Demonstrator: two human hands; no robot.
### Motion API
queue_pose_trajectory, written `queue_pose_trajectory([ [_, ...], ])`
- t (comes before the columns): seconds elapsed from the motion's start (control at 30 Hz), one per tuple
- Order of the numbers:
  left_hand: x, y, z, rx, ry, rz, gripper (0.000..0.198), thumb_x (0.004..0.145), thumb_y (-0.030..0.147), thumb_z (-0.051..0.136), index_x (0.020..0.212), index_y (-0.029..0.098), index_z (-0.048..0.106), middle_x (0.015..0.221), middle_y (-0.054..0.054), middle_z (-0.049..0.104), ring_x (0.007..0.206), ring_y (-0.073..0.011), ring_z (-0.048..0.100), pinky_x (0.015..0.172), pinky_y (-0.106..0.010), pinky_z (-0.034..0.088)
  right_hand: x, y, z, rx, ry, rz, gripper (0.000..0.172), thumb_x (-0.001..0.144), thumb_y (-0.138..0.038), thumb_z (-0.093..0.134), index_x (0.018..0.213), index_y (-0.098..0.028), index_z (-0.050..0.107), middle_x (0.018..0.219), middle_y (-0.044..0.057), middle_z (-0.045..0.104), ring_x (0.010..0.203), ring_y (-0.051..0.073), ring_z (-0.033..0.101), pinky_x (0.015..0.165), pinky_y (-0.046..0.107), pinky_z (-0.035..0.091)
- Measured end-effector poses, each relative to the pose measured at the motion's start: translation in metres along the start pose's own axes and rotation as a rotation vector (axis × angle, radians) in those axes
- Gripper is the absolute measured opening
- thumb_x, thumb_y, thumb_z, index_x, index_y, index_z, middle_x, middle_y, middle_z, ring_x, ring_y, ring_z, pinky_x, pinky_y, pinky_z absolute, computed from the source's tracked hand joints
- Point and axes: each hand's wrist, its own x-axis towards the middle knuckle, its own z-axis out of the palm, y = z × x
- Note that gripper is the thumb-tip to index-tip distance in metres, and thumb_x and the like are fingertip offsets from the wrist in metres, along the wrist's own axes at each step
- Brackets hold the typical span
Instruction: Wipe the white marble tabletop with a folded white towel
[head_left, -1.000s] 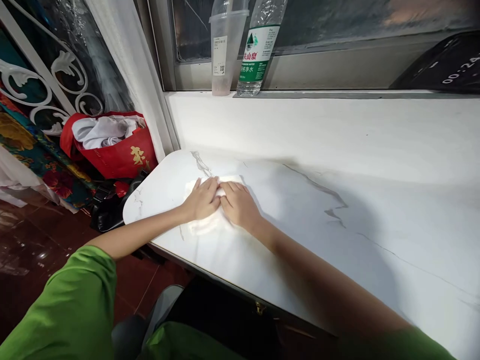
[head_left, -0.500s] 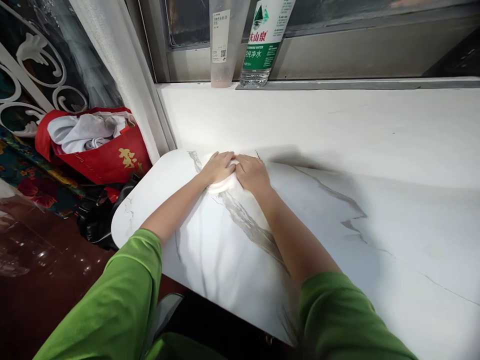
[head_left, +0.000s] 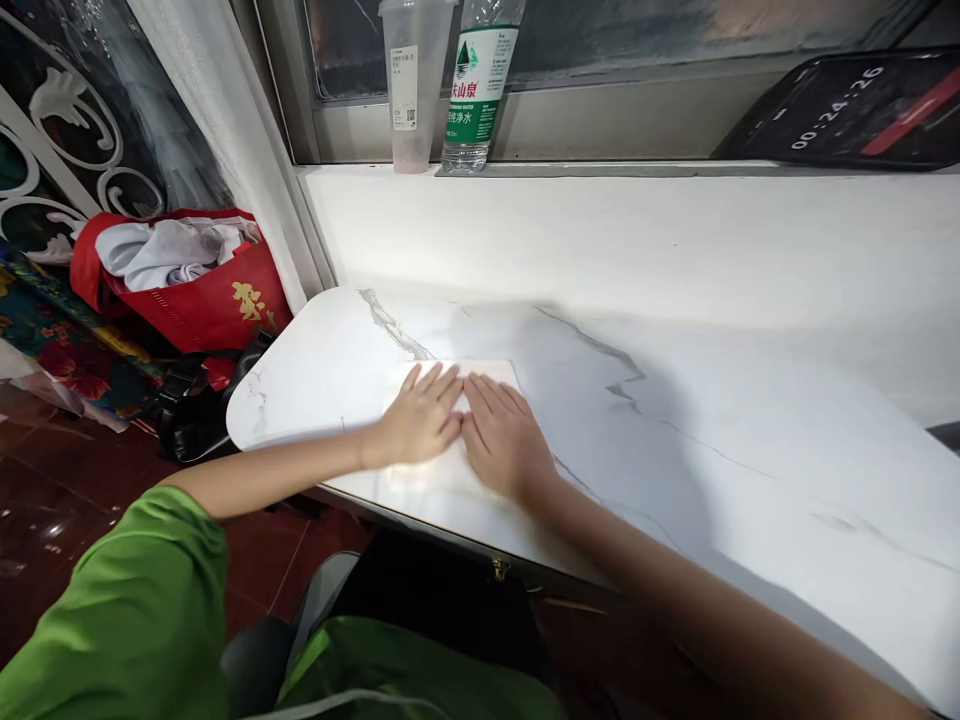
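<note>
L hand (head_left: pixel 421 415) & R hand (head_left: pixel 504 432) lie flat, palms down, on a thin white cloth (head_left: pixel 450 464), L fingers a bit spread, R fingers closer tog., the two sets nearly meeting in the mid. Cloth's laid out on the white marbled table (head_left: pixel 750 450), twd its L end & nr the front edge, borders showing round both hands. Up on the sill (head_left: pixel 600 170), labelled plastic cup (head_left: pixel 410 105) & water bottle (head_left: pixel 480 90) stand side by side; red bag (head_left: pixel 214 300) w/ pale fabric (head_left: pixel 165 252) in it is just past table's L end.

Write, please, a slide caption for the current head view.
Left hand and right hand rest flat on a white cloth on a marble-patterned tabletop.
</note>
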Motion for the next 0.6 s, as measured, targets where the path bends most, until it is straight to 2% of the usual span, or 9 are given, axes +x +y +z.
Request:
queue_pose_trajectory([
  [0.07,-0.029,0.026,-0.001,-0.005,0.032,0.022,0.057,0.101,0.032,0.029,0.147,-0.001,0.037,0.157,-0.020,0.034,0.149,-0.0343,0.024,0.124,-0.052,0.015,-0.032,-0.012,-0.019,0.016,-0.008,-0.033,0.050,0.095,-0.020,0.030,0.136,-0.003,0.054,0.137,0.018,0.060,0.132,0.026,0.052,0.113,0.046,0.039],
  [0.13,-0.047,0.045,-0.002,-0.011,0.050,0.068,0.058,0.101,0.031,0.027,0.147,-0.001,0.037,0.157,-0.021,0.035,0.149,-0.0347,0.025,0.124,-0.052,0.015,-0.053,-0.019,-0.032,0.014,-0.020,-0.045,0.052,0.095,-0.020,0.030,0.139,-0.005,0.051,0.140,0.017,0.058,0.135,0.026,0.050,0.114,0.046,0.039],
  [0.23,-0.047,0.053,-0.001,-0.020,0.036,0.109,0.057,0.100,0.029,0.028,0.147,-0.003,0.038,0.156,-0.022,0.035,0.149,-0.0346,0.025,0.124,-0.052,0.016,-0.059,-0.015,-0.037,-0.003,-0.030,-0.034,0.052,0.094,-0.018,0.029,0.138,-0.002,0.052,0.141,0.018,0.057,0.135,0.026,0.050,0.113,0.046,0.039],
  [0.3,-0.029,0.048,0.002,-0.026,0.024,0.092,0.057,0.099,0.029,0.029,0.146,-0.003,0.037,0.156,-0.022,0.036,0.149,-0.0342,0.026,0.123,-0.052,0.017,-0.048,-0.003,-0.031,-0.006,-0.043,-0.006,0.052,0.092,-0.016,0.030,0.135,-0.001,0.055,0.139,0.017,0.059,0.133,0.026,0.052,0.112,0.044,0.040],
  [0.37,-0.001,0.036,0.008,-0.027,0.026,0.067,0.057,0.099,0.028,0.029,0.147,-0.001,0.038,0.155,-0.021,0.037,0.149,-0.0330,0.027,0.123,-0.052,0.018,-0.028,0.017,-0.020,-0.002,-0.060,0.021,0.052,0.091,-0.016,0.030,0.134,-0.002,0.056,0.138,0.017,0.060,0.132,0.026,0.053,0.112,0.044,0.040],
  [0.47,0.053,0.013,0.015,-0.022,0.025,0.046,0.054,0.098,0.027,0.031,0.147,0.004,0.038,0.156,-0.018,0.037,0.148,-0.0303,0.029,0.122,-0.052,0.018,0.010,0.053,0.000,-0.004,-0.083,0.060,0.050,0.090,-0.016,0.032,0.133,-0.003,0.056,0.137,0.018,0.060,0.131,0.027,0.053,0.112,0.046,0.039],
  [0.6,0.124,-0.013,0.020,-0.027,0.007,0.024,0.053,0.097,0.024,0.032,0.147,0.009,0.039,0.158,-0.013,0.036,0.148,-0.0243,0.030,0.123,-0.045,0.018,0.059,0.101,0.020,-0.014,-0.093,0.138,0.047,0.089,-0.015,0.035,0.127,-0.004,0.059,0.134,0.018,0.062,0.127,0.028,0.055,0.110,0.043,0.039],
])
